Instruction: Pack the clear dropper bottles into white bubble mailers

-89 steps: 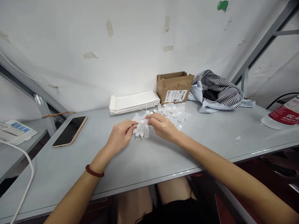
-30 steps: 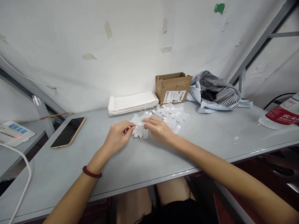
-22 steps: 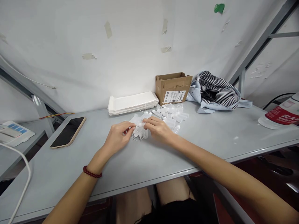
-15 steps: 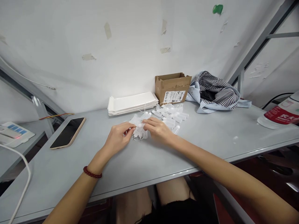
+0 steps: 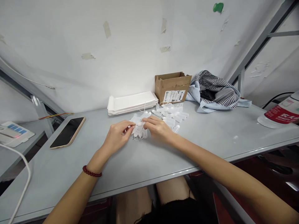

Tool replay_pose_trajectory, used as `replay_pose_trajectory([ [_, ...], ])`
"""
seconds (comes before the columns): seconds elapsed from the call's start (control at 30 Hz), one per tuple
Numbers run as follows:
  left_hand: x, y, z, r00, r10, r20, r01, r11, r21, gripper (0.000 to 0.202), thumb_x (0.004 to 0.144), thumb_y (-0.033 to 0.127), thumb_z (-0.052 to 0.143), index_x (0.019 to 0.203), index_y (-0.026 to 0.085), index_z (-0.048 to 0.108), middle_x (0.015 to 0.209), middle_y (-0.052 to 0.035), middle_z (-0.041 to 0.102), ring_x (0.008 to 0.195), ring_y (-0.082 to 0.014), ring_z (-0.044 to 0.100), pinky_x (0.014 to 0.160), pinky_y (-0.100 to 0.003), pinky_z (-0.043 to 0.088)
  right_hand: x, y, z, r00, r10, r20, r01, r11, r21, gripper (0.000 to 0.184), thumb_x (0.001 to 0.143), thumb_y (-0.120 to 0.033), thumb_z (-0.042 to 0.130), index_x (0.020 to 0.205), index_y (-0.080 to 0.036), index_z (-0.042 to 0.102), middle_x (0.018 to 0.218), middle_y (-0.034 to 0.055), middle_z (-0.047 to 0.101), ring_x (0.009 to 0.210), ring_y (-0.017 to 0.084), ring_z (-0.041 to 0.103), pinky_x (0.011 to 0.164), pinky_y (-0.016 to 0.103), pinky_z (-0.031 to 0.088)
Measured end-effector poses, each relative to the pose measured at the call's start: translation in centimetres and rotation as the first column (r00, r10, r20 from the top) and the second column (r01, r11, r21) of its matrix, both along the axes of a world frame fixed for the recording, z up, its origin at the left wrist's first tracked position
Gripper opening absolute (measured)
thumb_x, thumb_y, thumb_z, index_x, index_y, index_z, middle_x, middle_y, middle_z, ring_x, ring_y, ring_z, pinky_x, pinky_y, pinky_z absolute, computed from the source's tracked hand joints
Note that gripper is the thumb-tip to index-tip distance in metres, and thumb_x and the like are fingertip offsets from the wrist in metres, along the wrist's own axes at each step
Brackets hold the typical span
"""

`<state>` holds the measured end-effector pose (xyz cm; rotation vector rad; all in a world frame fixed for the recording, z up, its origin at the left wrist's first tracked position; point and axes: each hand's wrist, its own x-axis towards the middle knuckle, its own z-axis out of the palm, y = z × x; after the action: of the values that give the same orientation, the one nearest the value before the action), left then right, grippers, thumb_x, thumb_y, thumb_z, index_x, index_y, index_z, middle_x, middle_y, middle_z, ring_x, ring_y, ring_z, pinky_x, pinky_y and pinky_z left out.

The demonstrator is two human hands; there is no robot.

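White plastic piece [image 5: 140, 124] is between both hands, right at the small pile [image 5: 140, 134] on the table [image 5: 149, 158]. From my end I see the left hand [image 5: 118, 133] pinching a thin strand [image 5: 136, 125], right hand [image 5: 158, 128] gripping the piece itself. Phone [image 5: 67, 133] sits well off left.

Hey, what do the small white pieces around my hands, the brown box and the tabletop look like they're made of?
Small white pieces: probably plastic, since many look translucent with a slight sheen.
Brown box: cardboard, matte brown, with an uneven cut top edge.
Tabletop: smooth, glossy grey, perhaps painted metal or laminate; highlights run along its front edge, but the look doesn't settle which.
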<state>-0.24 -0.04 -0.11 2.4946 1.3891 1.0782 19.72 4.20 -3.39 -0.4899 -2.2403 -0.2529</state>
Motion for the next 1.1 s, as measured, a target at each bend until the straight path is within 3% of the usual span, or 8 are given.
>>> replay_pose_trajectory([
  [0.17,-0.44,0.3,0.15,0.998,0.062,0.003,-0.062,0.998,-0.018,0.018,0.084,0.024,0.053,0.092,0.017,0.066,0.08,-0.0028,0.07,0.057,-0.0117,0.058,0.056,-0.023,0.046,-0.04,-0.15,0.46,0.999,0.01,-0.046,-0.011,1.0,-0.014,0.029,0.083,0.004,0.036,0.076,-0.018,0.052,0.098,0.0097,0.066,0.08,0.016,0.052,0.069,0.026,0.044],
  [0.43,-0.53,0.14,0.68,0.998,0.067,0.018,-0.067,0.997,-0.028,0.015,0.083,0.022,0.054,0.077,0.017,0.067,0.067,0.0003,0.068,0.054,-0.0103,0.055,0.055,-0.022,0.044,-0.03,0.02,0.54,0.998,0.016,-0.063,-0.015,1.0,0.022,0.029,0.082,0.005,0.035,0.073,-0.018,0.05,0.091,0.0078,0.067,0.077,0.016,0.052,0.066,0.026,0.044],
  [0.87,-0.66,0.16,0.39,0.998,0.057,0.018,-0.055,0.996,-0.069,0.016,0.081,0.018,0.055,0.073,0.016,0.069,0.069,-0.0005,0.07,0.055,-0.0093,0.054,0.055,-0.021,0.042,-0.23,-0.26,0.76,0.995,-0.058,0.078,0.044,0.985,0.167,0.032,0.092,-0.002,0.035,0.068,-0.017,0.052,0.089,0.0087,0.066,0.081,0.016,0.053,0.068,0.027,0.045],
  [1.1,-0.48,0.1,0.4,0.996,0.083,0.038,-0.079,0.992,-0.099,0.017,0.079,0.02,0.055,0.069,0.015,0.068,0.066,-0.0004,0.069,0.054,-0.0094,0.053,0.056,-0.021,0.042,-0.22,-0.57,0.84,0.993,-0.063,0.097,0.047,0.986,0.162,0.037,0.093,-0.002,0.03,0.067,-0.017,0.051,0.088,0.0087,0.065,0.078,0.016,0.052,0.066,0.027,0.044],
])
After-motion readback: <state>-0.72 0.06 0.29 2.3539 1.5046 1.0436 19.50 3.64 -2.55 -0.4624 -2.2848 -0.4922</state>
